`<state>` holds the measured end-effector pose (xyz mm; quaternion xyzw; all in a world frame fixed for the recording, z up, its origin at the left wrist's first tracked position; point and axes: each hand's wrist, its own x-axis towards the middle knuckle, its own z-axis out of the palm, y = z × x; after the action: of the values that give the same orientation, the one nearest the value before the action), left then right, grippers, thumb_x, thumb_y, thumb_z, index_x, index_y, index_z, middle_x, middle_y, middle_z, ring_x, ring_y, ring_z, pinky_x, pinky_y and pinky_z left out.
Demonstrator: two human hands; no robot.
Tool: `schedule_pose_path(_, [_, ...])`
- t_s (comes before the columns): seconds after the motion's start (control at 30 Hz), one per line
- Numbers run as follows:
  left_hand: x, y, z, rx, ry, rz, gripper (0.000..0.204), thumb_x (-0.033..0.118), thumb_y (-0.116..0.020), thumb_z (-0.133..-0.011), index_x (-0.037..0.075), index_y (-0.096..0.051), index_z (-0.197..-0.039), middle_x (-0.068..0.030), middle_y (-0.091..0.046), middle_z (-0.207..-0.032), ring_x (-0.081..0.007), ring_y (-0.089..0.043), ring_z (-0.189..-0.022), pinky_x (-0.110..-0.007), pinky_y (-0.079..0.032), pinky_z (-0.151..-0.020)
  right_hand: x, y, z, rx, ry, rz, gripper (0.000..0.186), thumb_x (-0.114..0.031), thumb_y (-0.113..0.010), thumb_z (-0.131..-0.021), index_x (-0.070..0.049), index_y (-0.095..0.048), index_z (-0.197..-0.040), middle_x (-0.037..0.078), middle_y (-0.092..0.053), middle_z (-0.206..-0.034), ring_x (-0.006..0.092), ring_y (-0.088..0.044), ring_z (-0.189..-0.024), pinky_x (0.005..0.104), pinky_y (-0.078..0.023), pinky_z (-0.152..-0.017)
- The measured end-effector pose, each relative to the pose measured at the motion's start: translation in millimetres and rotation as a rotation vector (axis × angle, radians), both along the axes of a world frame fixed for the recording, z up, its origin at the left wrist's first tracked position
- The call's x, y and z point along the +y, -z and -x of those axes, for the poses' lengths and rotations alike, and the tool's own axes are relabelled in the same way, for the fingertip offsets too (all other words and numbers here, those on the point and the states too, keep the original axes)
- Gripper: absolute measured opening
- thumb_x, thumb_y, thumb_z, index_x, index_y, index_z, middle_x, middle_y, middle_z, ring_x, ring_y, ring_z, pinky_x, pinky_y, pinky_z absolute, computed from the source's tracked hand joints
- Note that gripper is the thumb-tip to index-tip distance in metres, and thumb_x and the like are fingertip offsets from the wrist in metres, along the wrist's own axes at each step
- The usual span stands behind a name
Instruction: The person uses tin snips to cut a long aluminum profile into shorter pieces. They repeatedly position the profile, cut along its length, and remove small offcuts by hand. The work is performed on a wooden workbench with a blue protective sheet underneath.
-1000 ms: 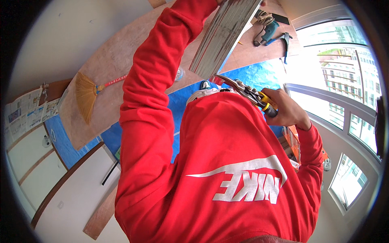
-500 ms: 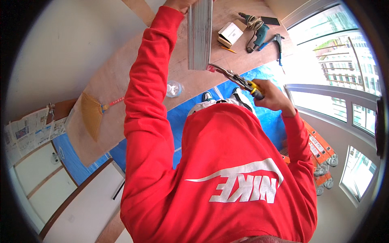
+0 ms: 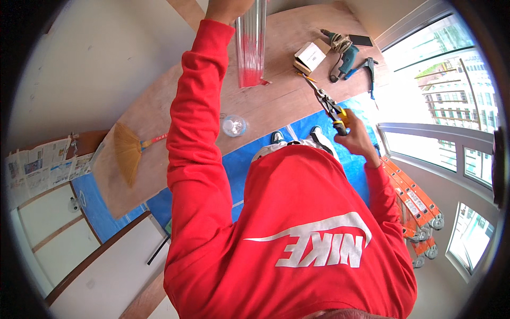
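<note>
My left hand [image 3: 229, 7], partly cut off by the top edge, is closed on a long shiny metal channel [image 3: 251, 48]. The channel points down toward me, and a small bent flap [image 3: 265, 82] sticks out at its near right corner. In my right hand [image 3: 355, 133] is a pair of aviation snips [image 3: 330, 108] with yellow and black handles. Their blades point up and left, to the right of the channel and apart from it. Past the blade tips lie a yellow pencil [image 3: 306, 77] and an opened small white box [image 3: 311, 56].
On the wooden board [image 3: 287, 32] lie a corded drill [image 3: 348, 57], a dark flat phone-like slab [image 3: 361, 40], a hand riveter [image 3: 368, 69], a clear plastic bottle [image 3: 234, 126] and a broom [image 3: 129, 151]. Blue sheeting [image 3: 244, 178] covers the floor. An orange ladder [image 3: 411, 194] lies right, below windows.
The snips have come away from the channel's corner and moved right, their blades turned more upward. The channel has shifted left and tilted, with its end now reflecting red.
</note>
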<state>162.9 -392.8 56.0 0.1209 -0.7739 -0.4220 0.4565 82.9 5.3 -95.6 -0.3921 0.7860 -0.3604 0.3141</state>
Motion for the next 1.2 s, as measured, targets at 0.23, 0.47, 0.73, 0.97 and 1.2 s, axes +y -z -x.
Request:
schedule_pose_path(0.23, [-6, 18, -2, 0.465, -0.287, -0.365, 0.045, 0.007, -0.077, -0.084, -0.002, -0.051, -0.120, -0.0102, -0.059, -0.095, -0.0217, -0.062, -0.089, -0.033, -0.057, -0.075, 7, 9, -38, -0.384, -0.033, 0.172, 0.063, -0.014, -0.067, -0.071, -0.002, -0.050, -0.130, 0.007, -0.056, -0.110, 0.0191, -0.054, -0.106, 0.0337, -0.042, -0.101])
schedule_pose_path(0.47, [14, -2, -39, 0.667, -0.280, -0.856, 0.066, -0.002, -0.064, -0.085, 0.004, -0.029, -0.140, -0.0163, -0.058, -0.119, -0.0309, -0.063, -0.103, -0.049, -0.059, -0.090, 4, -19, -60, -0.519, -0.008, 0.189, 0.074, -0.017, -0.070, -0.070, -0.002, -0.046, -0.138, 0.012, -0.056, -0.116, 0.0224, -0.054, -0.110, 0.0360, -0.042, -0.101])
schedule_pose_path(0.73, [75, 8, -69, 0.765, -0.322, -0.949, 0.038, -0.008, -0.057, -0.086, 0.001, -0.048, -0.122, -0.0104, -0.059, -0.106, -0.0263, -0.062, -0.097, -0.045, -0.058, -0.088, -33, -36, -65, -0.181, 0.002, 0.375, 0.079, -0.012, -0.072, -0.069, 0.000, -0.042, -0.142, 0.018, -0.061, -0.119, 0.0317, -0.059, -0.116, 0.0415, -0.043, -0.107])
schedule_pose_path(0.97, [78, 10, -78, 0.816, -0.431, -0.865, 0.024, -0.010, -0.053, -0.086, -0.002, -0.054, -0.109, -0.0081, -0.058, -0.103, -0.0197, -0.061, -0.091, -0.036, -0.056, -0.087, -42, -24, -75, -0.159, 0.064, 0.314, 0.074, -0.014, -0.073, -0.068, -0.001, -0.045, -0.135, 0.018, -0.062, -0.116, 0.0313, -0.062, -0.111, 0.0413, -0.046, -0.102])
schedule_pose_path(1.2, [96, 2, -76, 0.821, -0.472, -0.851, 0.015, -0.006, -0.054, -0.088, -0.001, -0.058, -0.102, -0.0077, -0.060, -0.103, -0.0203, -0.062, -0.089, -0.037, -0.056, -0.089, -47, -25, -72, -0.171, 0.013, 0.410, 0.071, -0.014, -0.073, -0.069, -0.001, -0.045, -0.134, 0.016, -0.060, -0.112, 0.0295, -0.060, -0.106, 0.0414, -0.046, -0.099])
